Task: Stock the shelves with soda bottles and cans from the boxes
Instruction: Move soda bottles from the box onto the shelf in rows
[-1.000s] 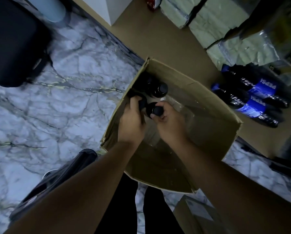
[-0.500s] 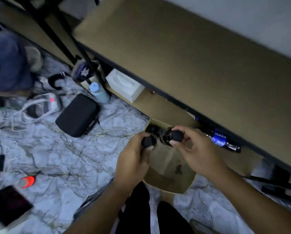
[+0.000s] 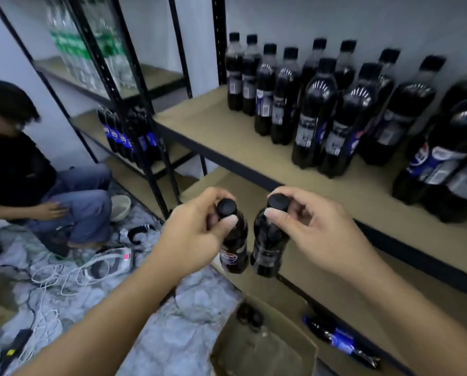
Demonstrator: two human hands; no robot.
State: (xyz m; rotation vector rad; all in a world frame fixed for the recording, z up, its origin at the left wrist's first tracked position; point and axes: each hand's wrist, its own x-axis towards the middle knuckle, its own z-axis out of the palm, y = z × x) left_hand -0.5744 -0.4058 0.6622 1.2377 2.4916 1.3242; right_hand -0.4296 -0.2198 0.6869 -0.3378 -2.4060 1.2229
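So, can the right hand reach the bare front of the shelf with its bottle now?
Probably yes. The right hand holds its bottle by the cap just before the shelf, and the strip in front of the standing bottles is bare; nothing seems to block it.

bottle row (image 3: 318, 109) on shelf (image 3: 213, 126) up r; box (image 3: 267, 356) on floor (image 3: 186, 321) below

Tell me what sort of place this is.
Probably a stockroom or shop back room: black metal shelving lined with dark soda bottles, and an opened cardboard box on the floor.
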